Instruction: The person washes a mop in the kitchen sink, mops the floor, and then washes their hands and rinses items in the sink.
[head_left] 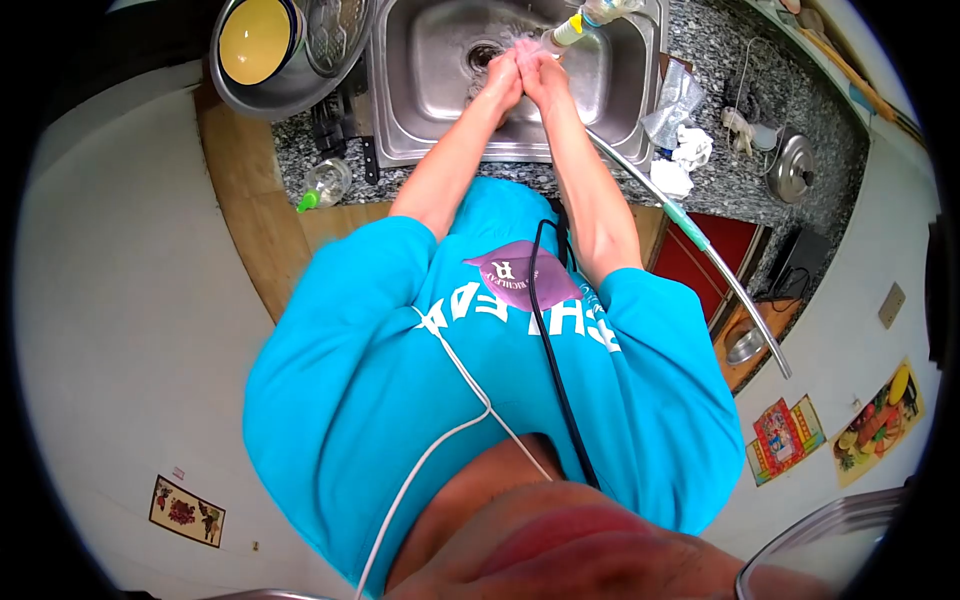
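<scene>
My left hand (503, 80) and my right hand (543, 78) are together over the stainless steel sink (420, 80), fingers closed around a small pink thing (525, 50). It looks soft, but its kind is unclear and the fingers hide part of it. At their right is the faucet (566, 32) with a yellow-marked outlet, and water appears to splash at the fingertips. Left of the hands lies the drain (484, 57). A metal pole with a green section (687, 225) slants from beside my right forearm out over the counter edge; its upper end is hidden.
Left of the sink sit a metal basin (240, 98) holding a yellow-lined bowl (256, 40), and a clear bottle with a green cap (326, 184). On the right counter are crumpled white wads (692, 148), a plastic bag (675, 102) and a lidded metal pot (793, 168).
</scene>
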